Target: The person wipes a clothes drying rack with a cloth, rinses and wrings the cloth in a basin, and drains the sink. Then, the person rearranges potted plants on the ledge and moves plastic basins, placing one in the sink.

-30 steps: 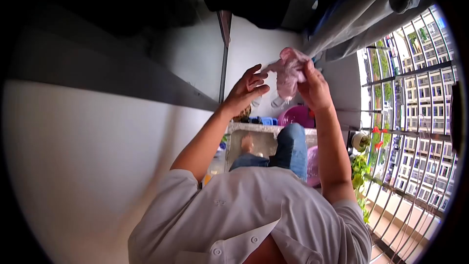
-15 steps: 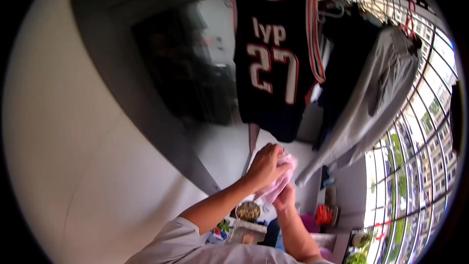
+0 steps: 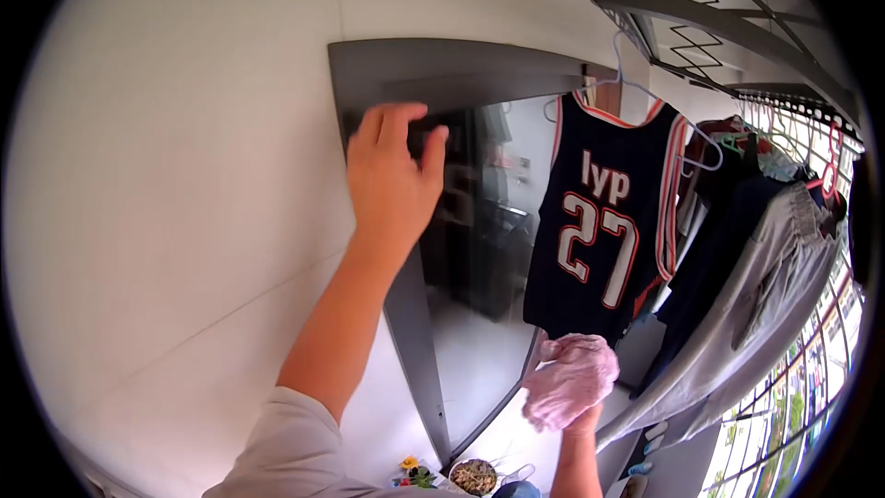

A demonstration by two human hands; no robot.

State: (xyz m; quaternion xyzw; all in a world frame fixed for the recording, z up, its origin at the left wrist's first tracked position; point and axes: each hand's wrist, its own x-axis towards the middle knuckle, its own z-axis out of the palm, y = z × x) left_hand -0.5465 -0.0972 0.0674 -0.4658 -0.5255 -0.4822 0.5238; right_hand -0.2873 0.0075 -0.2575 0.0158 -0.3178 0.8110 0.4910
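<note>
My left hand is raised in front of the dark door frame, fingers apart and slightly curled, with nothing in it. Lower down, a crumpled pink cloth is held up by my right hand. The cloth covers most of those fingers. Just behind it hangs a dark sleeveless jersey with "lyp 27" in white and red, on a light blue hanger. The cloth overlaps the jersey's bottom hem in view; whether they touch I cannot tell.
Grey trousers and other dark clothes hang to the right, beside a barred window. A drying rack runs overhead. A glass door stands behind. Potted plants are on the floor below.
My left hand has let go of the pink cloth and risen up and left. The right hand keeps the cloth, now further right. The view has tilted up and turned left.
</note>
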